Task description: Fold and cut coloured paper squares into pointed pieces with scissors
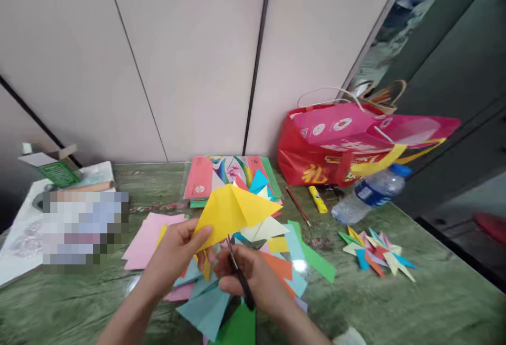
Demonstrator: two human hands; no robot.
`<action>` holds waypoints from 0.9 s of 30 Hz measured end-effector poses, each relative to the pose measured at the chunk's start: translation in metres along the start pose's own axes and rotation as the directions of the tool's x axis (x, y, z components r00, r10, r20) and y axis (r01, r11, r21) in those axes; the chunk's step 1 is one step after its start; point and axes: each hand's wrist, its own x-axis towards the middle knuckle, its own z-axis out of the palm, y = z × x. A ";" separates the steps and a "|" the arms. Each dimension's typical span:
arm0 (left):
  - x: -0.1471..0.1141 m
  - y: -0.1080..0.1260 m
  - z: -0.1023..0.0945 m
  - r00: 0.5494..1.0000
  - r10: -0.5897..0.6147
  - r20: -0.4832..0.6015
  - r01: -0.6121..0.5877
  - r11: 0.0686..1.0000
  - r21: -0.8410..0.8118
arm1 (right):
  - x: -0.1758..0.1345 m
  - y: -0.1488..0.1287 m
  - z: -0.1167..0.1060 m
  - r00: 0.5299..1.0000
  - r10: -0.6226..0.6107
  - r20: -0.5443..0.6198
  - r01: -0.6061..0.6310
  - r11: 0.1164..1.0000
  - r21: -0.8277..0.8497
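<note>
My left hand [187,239] pinches a creased sheet of yellow paper [229,208] by its lower left edge, raised above the table. In my right hand [253,276] is a pair of scissors [239,274] with dark handles, its blade tip pointing up at the paper's lower edge. Whether the blades touch the paper I cannot tell. Beneath both hands lie loose coloured paper pieces, among them light blue paper [207,308], green paper [239,326] and orange paper [279,266]. A stack of pink paper [146,242] sits to the left.
Behind the hands lies a coloured-paper pack [201,176]. Further right are a red pencil [298,205], a yellow glue stick [318,199], a tilted water bottle [367,195], a red bag [316,155] and a multicoloured folded paper star [377,250]. A green box [59,171] stands at left.
</note>
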 end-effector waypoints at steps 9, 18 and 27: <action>0.001 -0.003 0.001 1.000 0.008 0.029 -0.008 1.000 -0.007 | -0.002 0.003 -0.002 0.999 0.029 -0.028 -0.031 0.998 -0.055; 0.001 -0.003 0.000 1.000 0.024 -0.003 -0.024 0.999 -0.048 | -0.002 0.004 -0.001 0.998 0.055 -0.028 -0.057 0.996 -0.074; 0.000 -0.003 0.001 1.000 0.023 -0.007 -0.023 0.998 -0.051 | -0.001 0.008 -0.002 0.997 0.067 -0.037 -0.069 0.995 -0.076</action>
